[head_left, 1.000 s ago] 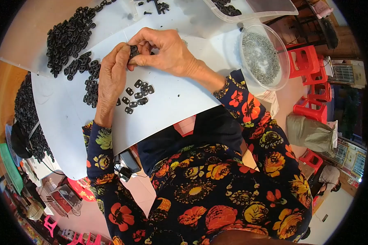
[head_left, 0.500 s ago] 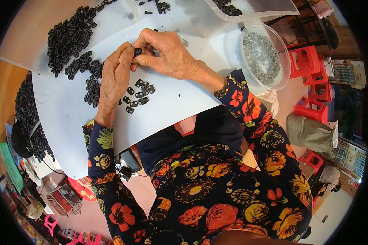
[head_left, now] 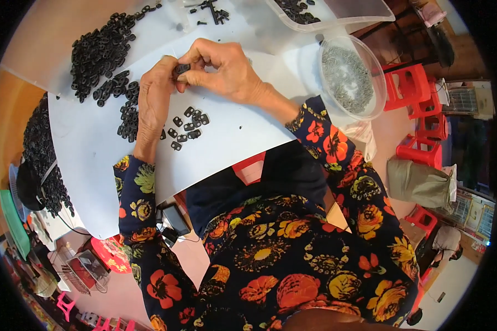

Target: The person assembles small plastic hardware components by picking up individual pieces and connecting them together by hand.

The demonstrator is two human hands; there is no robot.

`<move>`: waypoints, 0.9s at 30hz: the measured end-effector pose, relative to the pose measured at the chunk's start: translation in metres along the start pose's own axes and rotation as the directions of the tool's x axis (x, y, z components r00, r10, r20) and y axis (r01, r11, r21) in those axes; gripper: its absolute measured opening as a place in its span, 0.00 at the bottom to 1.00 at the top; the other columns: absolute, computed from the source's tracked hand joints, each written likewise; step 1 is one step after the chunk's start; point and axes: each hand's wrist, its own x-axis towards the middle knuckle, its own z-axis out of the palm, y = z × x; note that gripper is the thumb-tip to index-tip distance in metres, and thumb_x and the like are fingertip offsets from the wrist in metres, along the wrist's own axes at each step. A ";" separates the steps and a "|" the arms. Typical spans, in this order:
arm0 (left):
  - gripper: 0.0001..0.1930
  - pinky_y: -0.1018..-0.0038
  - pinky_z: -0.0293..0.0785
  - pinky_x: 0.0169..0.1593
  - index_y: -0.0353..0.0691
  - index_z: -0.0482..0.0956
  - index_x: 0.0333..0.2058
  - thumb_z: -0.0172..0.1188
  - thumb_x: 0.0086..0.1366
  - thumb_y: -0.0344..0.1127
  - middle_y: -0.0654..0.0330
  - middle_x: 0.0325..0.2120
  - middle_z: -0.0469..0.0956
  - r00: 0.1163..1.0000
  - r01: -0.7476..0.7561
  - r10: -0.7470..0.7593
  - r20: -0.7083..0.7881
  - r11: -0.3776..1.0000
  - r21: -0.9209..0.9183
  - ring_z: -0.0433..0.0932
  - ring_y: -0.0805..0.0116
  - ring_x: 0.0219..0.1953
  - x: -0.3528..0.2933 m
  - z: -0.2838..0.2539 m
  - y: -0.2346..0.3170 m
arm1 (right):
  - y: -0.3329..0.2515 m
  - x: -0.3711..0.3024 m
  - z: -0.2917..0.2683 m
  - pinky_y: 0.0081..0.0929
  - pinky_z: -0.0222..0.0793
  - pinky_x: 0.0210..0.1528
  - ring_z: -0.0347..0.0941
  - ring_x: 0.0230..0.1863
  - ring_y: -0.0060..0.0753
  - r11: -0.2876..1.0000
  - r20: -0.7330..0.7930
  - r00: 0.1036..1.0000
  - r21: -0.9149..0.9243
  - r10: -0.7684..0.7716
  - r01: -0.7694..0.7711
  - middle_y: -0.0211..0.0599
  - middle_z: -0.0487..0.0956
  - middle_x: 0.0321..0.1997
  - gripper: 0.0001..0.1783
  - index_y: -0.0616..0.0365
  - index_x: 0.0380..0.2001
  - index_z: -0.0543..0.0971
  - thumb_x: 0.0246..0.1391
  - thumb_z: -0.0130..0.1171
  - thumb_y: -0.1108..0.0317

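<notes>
My left hand and my right hand meet above the white tabletop, both closed on one small black plastic piece. My right thumb and forefinger pinch it from the right, while the left fingers press on its other side; part of it is hidden by the fingertips. Just below the hands lie several loose black two-holed pieces. Beside my left wrist a cluster of similar pieces spreads along the white surface.
A large heap of black pieces lies at the far left. At the right stands a clear round tub of small silvery parts. Black pin-like parts and a clear bin are at the back. Red stools stand beyond.
The view has shifted slightly. More of the black piece shows between my fingertips, and my right fingers have shifted a little on it. The loose pieces lie as before.
</notes>
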 end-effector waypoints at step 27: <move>0.07 0.62 0.63 0.47 0.33 0.74 0.30 0.59 0.53 0.28 0.50 0.31 0.67 0.909 -0.388 0.339 0.244 0.471 0.792 0.64 0.52 0.40 0.012 0.008 -0.010 | 0.015 0.005 -0.025 0.30 0.70 0.27 0.73 0.23 0.41 0.915 -0.101 0.988 -0.398 -0.118 0.068 0.41 0.76 0.25 0.04 0.62 0.28 0.75 0.46 0.58 0.74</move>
